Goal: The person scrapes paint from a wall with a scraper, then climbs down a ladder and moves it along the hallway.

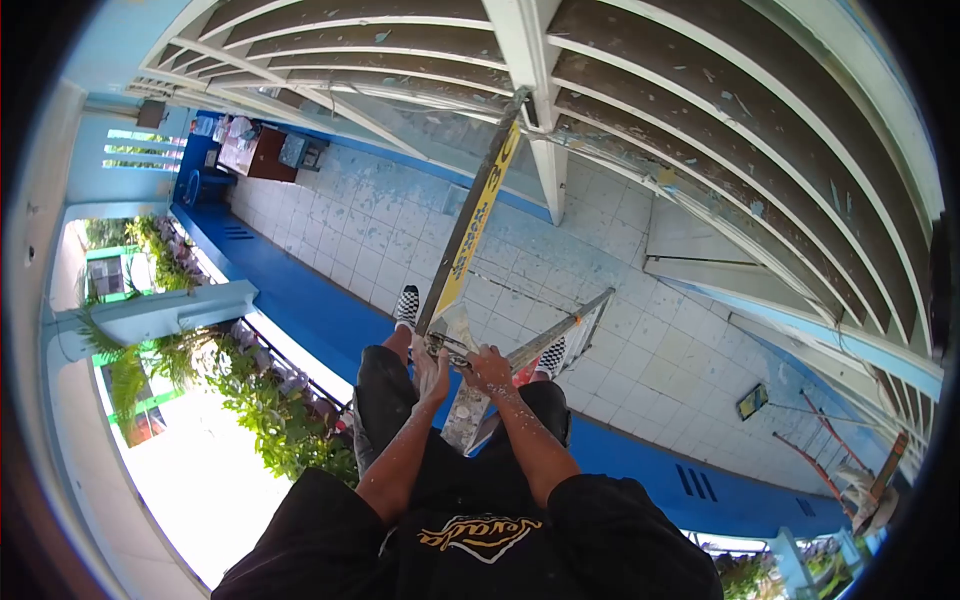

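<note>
A long pole tool (470, 225) with a yellow printed label runs from my hands up to the peeling white slatted ceiling (700, 110), its tip close to a white beam (530, 60). My left hand (432, 375) and my right hand (488, 370) are both closed around the tool's lower end, side by side. Both forearms are speckled with white paint. I stand high up on a metal ladder (565, 332). My checkered shoes (406, 303) show below the hands.
Far below lies a white tiled floor (370, 240) edged by a blue strip (300, 300). A railing with green plants (250, 390) runs on the left. An orange ladder (830, 440) lies at the lower right, and a desk and a blue chair (205, 180) stand at the far end.
</note>
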`<state>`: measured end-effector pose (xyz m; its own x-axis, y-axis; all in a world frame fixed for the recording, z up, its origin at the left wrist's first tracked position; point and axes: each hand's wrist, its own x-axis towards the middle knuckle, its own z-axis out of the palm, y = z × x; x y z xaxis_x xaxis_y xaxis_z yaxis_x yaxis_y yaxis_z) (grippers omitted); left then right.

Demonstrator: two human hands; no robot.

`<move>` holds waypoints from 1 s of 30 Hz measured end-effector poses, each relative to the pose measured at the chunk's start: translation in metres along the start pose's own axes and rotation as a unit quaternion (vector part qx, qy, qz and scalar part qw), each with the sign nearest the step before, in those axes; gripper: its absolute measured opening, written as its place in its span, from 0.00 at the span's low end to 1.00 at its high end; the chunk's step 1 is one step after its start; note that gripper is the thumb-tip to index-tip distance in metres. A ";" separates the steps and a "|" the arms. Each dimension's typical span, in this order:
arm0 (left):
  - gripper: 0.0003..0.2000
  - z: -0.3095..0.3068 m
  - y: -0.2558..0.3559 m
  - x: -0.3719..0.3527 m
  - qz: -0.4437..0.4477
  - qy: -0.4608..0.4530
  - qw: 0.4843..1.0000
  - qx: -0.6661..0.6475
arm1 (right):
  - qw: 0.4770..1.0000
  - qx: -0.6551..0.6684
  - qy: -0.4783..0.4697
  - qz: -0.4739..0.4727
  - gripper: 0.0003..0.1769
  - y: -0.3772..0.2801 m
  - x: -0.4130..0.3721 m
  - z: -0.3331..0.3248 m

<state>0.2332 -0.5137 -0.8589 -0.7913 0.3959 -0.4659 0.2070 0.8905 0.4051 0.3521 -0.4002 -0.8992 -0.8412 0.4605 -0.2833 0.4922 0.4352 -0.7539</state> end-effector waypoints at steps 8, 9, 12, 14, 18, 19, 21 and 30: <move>0.48 0.014 -0.107 -0.035 -0.228 -0.015 0.972 0.062 | 0.999 -0.005 0.014 -0.039 0.16 -0.005 0.005 -0.003; 0.45 0.010 -0.107 -0.044 -0.272 -0.053 0.959 0.052 | 0.999 -0.013 0.010 -0.042 0.14 -0.006 0.006 -0.004; 0.43 0.020 -0.119 -0.054 -0.210 -0.034 0.974 0.075 | 0.999 -0.017 0.004 -0.041 0.13 -0.013 0.009 -0.012; 0.44 0.027 -0.124 -0.056 -0.188 -0.012 0.980 0.058 | 0.998 -0.044 -0.011 -0.046 0.13 -0.008 0.012 -0.005; 0.45 0.018 -0.117 -0.062 -0.173 -0.020 0.984 0.039 | 0.998 -0.048 -0.030 -0.017 0.13 -0.009 0.009 0.000; 0.45 0.017 -0.116 -0.062 -0.163 -0.014 0.986 0.035 | 0.998 -0.041 -0.036 -0.034 0.12 -0.009 0.010 -0.003; 0.47 0.012 -0.111 -0.063 -0.182 -0.052 0.981 0.029 | 0.997 -0.048 -0.030 -0.052 0.12 -0.010 0.012 -0.005; 0.55 -0.022 -0.087 -0.063 -0.150 -0.079 0.984 0.048 | 0.995 -0.052 -0.053 -0.061 0.13 -0.014 0.016 -0.008</move>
<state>0.2522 -0.6205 -0.8476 -0.7269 0.1361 -0.6732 0.0375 0.9866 0.1590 0.3334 -0.3920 -0.8886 -0.9126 0.3175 -0.2577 0.4002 0.5640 -0.7224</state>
